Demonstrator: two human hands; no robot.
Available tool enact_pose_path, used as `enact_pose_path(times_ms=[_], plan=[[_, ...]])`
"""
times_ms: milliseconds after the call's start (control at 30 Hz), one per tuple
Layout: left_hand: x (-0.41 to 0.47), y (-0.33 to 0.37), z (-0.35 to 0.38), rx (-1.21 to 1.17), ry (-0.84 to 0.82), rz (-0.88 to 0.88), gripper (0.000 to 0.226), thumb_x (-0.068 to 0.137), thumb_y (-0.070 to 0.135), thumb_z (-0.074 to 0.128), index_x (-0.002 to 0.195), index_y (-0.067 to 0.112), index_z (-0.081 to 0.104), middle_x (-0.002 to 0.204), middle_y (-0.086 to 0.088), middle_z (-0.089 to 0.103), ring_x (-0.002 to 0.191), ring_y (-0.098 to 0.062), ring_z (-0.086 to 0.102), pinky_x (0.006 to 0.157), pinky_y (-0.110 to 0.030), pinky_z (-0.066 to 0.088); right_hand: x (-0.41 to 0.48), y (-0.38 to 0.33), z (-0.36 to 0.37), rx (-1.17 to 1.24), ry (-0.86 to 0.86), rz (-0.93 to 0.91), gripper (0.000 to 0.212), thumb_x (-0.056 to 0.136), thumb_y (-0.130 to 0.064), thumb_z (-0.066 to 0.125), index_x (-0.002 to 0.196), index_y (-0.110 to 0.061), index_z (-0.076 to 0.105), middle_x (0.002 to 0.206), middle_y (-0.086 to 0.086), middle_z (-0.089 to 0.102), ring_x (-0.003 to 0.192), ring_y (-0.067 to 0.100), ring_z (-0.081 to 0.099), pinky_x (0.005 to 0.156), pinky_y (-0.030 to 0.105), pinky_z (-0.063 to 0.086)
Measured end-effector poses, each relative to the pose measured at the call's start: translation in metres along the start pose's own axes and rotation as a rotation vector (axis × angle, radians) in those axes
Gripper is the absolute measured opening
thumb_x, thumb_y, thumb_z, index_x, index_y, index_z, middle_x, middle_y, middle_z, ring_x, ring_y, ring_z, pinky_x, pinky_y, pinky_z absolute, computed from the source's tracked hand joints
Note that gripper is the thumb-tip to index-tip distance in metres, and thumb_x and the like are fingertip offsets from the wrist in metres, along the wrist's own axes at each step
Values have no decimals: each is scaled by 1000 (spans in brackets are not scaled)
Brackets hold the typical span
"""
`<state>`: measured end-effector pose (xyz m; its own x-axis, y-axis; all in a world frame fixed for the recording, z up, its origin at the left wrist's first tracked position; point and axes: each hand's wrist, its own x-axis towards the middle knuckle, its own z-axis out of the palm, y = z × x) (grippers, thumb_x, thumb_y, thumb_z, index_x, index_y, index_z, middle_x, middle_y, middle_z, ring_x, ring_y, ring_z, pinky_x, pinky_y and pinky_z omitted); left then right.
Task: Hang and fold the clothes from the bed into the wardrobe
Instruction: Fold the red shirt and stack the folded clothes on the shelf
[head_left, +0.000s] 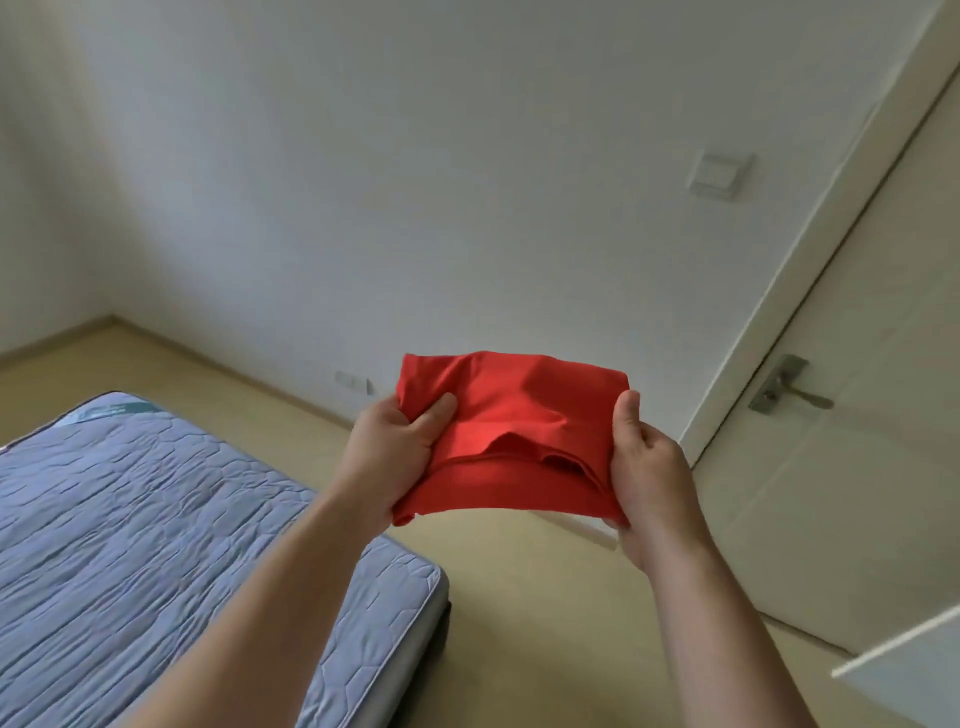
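Note:
A folded red garment (514, 426) is held flat in the air in front of me, above the floor beyond the bed's corner. My left hand (395, 452) grips its left edge, thumb on top and fingers underneath. My right hand (649, 467) grips its right edge the same way. The bed (156, 519), a bare blue-grey quilted mattress, lies at the lower left with no clothes visible on the part I see. The wardrobe is not clearly in view.
A closed cream door (841, 467) with a metal handle (784, 387) stands at the right. A white panel edge (904, 660) juts in at the lower right. A light switch (719, 174) sits on the white wall. Wooden floor (519, 597) runs between bed and door.

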<state>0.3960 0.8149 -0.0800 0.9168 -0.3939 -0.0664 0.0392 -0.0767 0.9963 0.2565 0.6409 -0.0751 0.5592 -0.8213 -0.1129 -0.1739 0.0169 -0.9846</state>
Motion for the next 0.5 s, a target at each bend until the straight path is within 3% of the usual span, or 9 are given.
enact_pose_path(times_ms=[100,167,233,367,500], plan=[[-10,18,55,0,-93,-2,35,90,45,72,83,12,66,53,-3,55,37,-16,47,38,-22,34,5,-3,-56,48,80,26,61,91,-78,40,84,-25,69,67,3,52,56,21,56,51,35,43],[-17,29,97,-11,-155,1,33,91,45,71,83,14,66,49,-1,51,32,-14,42,36,-19,30,13,-4,-99,91,111,15,61,90,-72,48,90,-15,69,72,5,53,62,23,56,57,39,43],[-25,41,145,-11,-218,12,34,90,47,71,87,13,68,56,-3,55,39,-15,47,41,-22,34,22,-7,-149,103,173,14,59,86,-66,52,93,-10,67,72,5,51,62,22,52,57,37,40],[-42,63,246,-30,-333,28,35,90,50,70,96,15,70,68,-8,58,47,-18,49,45,-26,34,37,-12,-250,113,283,-33,41,92,-56,54,81,-21,71,58,-2,49,47,15,49,46,27,37],[-67,80,359,-55,-482,42,36,92,47,69,101,12,69,71,-10,57,47,-18,48,45,-27,34,46,-11,-360,98,417,-73,44,96,-57,51,79,-20,68,59,0,48,50,18,48,49,31,35]])
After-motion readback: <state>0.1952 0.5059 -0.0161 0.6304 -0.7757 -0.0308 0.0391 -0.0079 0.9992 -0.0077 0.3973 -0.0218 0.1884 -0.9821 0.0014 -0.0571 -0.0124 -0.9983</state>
